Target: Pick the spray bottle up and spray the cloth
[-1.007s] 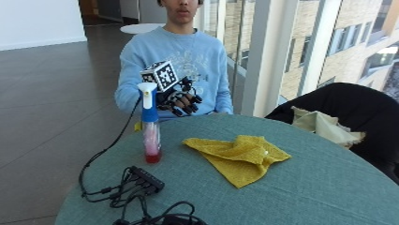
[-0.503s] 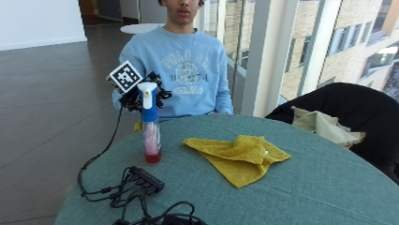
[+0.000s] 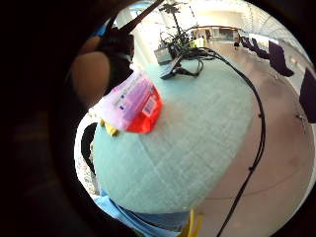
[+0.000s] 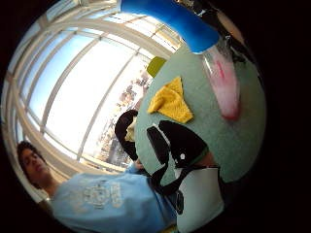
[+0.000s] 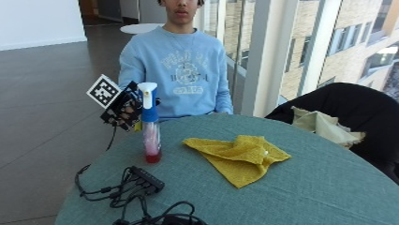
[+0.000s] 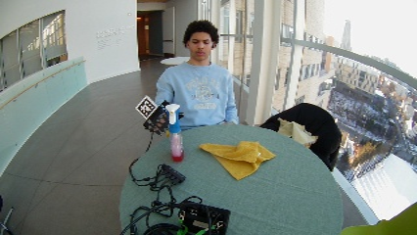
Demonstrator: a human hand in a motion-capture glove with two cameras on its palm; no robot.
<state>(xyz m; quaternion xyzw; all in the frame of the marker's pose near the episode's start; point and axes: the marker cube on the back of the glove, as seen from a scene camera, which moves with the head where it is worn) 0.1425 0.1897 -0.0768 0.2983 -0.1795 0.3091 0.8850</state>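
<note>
The spray bottle (image 5: 150,125) stands upright on the round green table (image 5: 324,187), with a white trigger head, a blue neck and pink liquid at its base. My gloved right hand (image 5: 124,108) hovers at the bottle's neck height, right beside it on the side away from the cloth, fingers spread and not wrapped around it. In the palm views the bottle (image 4: 214,63) (image 3: 131,101) looms close. The yellow cloth (image 5: 240,152) (image 4: 171,102) lies crumpled on the table a short way from the bottle. The wide view shows the same bottle (image 6: 174,139), hand (image 6: 158,119) and cloth (image 6: 239,155).
A black power strip (image 5: 147,178) with tangled cables (image 5: 106,192) lies on the table in front of the bottle. A dark chair (image 5: 349,112) with a cream cloth (image 5: 324,125) draped on it stands past the table's far edge, by the windows.
My hand has swung from in front of the person's chest out around the bottle and come down beside its neck. Bottle and cloth have not moved.
</note>
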